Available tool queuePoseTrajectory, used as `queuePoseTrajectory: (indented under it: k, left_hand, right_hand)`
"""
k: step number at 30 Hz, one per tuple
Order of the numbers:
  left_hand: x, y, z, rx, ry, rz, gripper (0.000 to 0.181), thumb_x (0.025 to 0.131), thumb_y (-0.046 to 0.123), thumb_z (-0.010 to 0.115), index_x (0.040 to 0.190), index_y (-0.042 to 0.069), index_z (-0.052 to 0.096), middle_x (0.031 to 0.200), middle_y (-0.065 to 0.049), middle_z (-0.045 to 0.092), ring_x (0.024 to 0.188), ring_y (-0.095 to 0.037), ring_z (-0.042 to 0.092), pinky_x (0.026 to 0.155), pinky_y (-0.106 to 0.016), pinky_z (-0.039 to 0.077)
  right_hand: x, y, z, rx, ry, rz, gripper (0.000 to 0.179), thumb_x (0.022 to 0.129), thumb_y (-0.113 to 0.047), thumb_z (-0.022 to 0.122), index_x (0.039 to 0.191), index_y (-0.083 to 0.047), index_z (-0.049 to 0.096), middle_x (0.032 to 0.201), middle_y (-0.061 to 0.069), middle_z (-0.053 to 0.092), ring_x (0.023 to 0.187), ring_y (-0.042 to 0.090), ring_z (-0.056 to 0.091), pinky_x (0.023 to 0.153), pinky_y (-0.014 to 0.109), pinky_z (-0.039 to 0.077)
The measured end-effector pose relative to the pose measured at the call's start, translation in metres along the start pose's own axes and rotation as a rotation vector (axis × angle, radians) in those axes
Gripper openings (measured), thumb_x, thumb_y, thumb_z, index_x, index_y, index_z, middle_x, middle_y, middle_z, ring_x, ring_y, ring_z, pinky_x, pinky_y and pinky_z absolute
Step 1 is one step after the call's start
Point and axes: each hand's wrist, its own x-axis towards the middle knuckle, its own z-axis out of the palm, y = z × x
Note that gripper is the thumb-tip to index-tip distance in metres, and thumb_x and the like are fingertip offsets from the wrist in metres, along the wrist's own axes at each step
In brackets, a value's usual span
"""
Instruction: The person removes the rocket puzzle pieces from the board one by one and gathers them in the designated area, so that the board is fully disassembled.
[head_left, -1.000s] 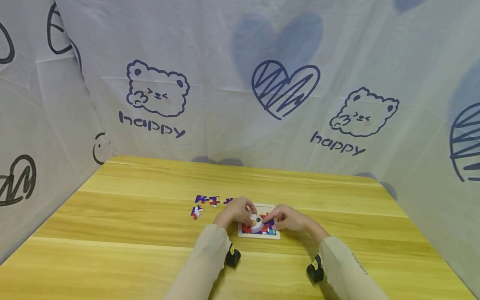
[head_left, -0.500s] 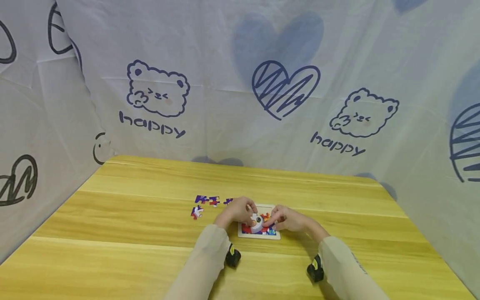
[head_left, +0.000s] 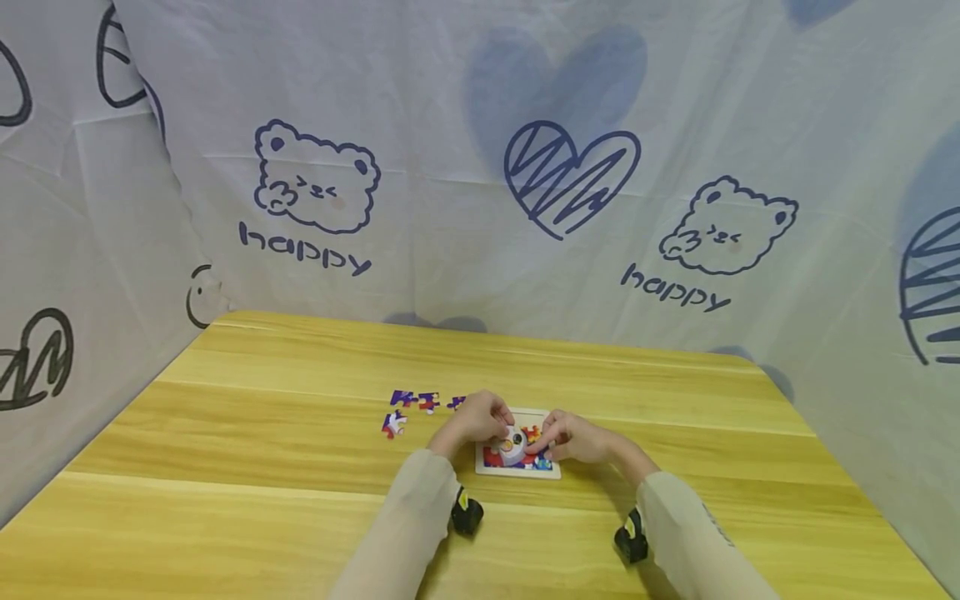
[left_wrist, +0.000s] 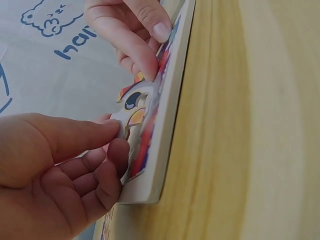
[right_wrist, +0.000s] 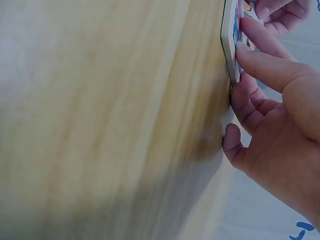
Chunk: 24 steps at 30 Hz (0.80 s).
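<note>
A jigsaw puzzle in a white-rimmed tray (head_left: 517,473) lies mid-table, partly filled with purple, red and white pieces. With thumb and index finger, my left hand (head_left: 480,419) pinches the edge of a white puzzle piece (left_wrist: 131,105) that bears an eye and a yellow-orange patch. In the left wrist view this piece tilts slightly above the tray. My right hand (head_left: 577,438) reaches in from the right, its extended index finger touching the puzzle beside that piece. The right thumb rests at the tray's near side in the right wrist view (right_wrist: 267,62).
Several loose purple, red and white puzzle pieces (head_left: 402,398) lie left of the tray, one partly hidden behind the left hand. The wooden table (head_left: 300,517) ends at a hanging white cloth (head_left: 442,250) printed with bears and hearts.
My left thumb has moved up from the lower part of the white piece to its upper left edge, showing more of the piece. The right hand stays almost still.
</note>
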Motion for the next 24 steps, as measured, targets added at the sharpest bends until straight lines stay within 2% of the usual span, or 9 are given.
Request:
queuePoseTrajectory:
  k: [14,24]
  left_hand:
    - [0.0001,0.0006,0.0005,-0.059,0.024,-0.015,0.005,0.080,-0.005,0.057,0.079,-0.003,0.061,0.065,-0.007,0.054,0.054,-0.016,0.048,0.048,-0.024,0.042]
    - [0.0010,-0.0007,0.0038,-0.048,0.066,-0.012,0.005,0.077,-0.006,0.058,0.075,-0.003,0.062,0.064,-0.006,0.054,0.052,-0.014,0.048,0.046,-0.022,0.040]
  right_hand:
    - [-0.0003,0.0004,-0.0003,-0.009,0.003,0.007,0.020,0.082,0.005,0.058,0.100,0.003,0.066,0.084,0.006,0.042,0.078,0.020,0.034,0.067,0.030,0.029]
    - [-0.0010,-0.0038,-0.0003,-0.053,0.001,0.008,0.021,0.083,0.005,0.057,0.100,0.002,0.067,0.084,0.005,0.043,0.076,0.019,0.035,0.065,0.028,0.030]
